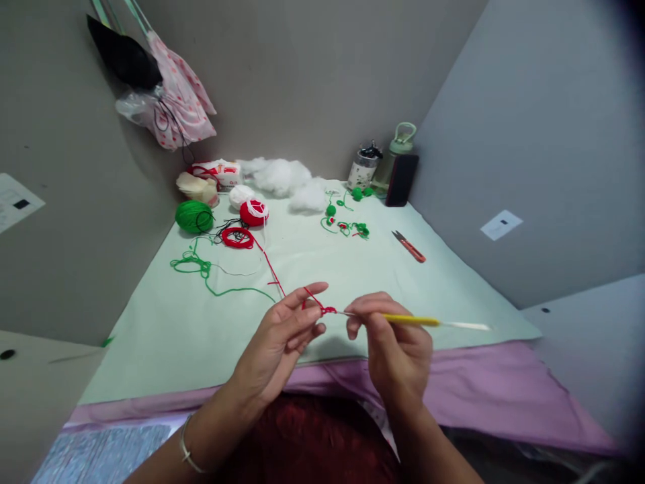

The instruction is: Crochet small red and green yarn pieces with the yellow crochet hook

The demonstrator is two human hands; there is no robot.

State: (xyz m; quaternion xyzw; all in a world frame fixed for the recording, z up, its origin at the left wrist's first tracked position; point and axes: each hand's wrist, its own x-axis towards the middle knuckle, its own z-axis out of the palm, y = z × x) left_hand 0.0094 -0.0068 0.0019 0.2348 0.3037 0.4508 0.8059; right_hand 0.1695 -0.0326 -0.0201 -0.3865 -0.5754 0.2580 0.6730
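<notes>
My left hand [282, 329] pinches a small piece of red crochet [329, 310] between thumb and fingers. Red yarn [272, 269] runs over its raised index finger and back to a red yarn coil [238, 238] on the table. In my right hand [396, 336] is a crochet hook with a yellow handle [413, 319], gripped like a pen and pointing left. The hook's metal tip meets the red crochet; whether it sits inside a loop is too small to tell.
Green [194, 216], red [254, 212] and white yarn balls [242, 197] stand at the back left. Behind them lies white stuffing [282, 178]. Small green crocheted pieces [360, 230], orange thread snips [409, 247], a phone [402, 180] and a bottle [388, 161] are at the right.
</notes>
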